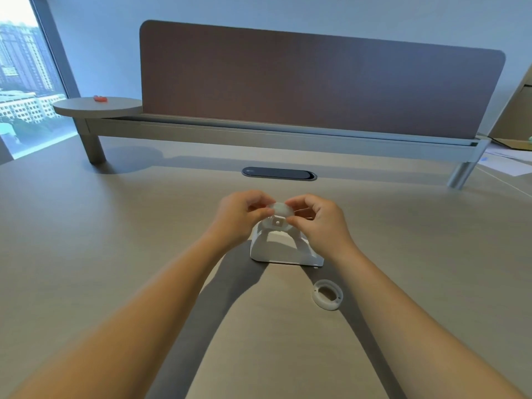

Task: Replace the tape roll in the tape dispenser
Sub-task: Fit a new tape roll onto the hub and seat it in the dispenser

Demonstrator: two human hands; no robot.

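Observation:
A white tape dispenser stands on the beige desk in the middle of the head view. Just above its top, a pale translucent tape roll is held between both hands. My left hand pinches the roll's left side and my right hand pinches its right side. A white hub with a square hole shows under the roll at the dispenser's top. An empty white ring core lies flat on the desk, near and right of the dispenser.
A dark oval cable grommet sits in the desk beyond the hands. A brown divider panel on a raised rail spans the back. A round side shelf holds a small red item. Papers lie far right.

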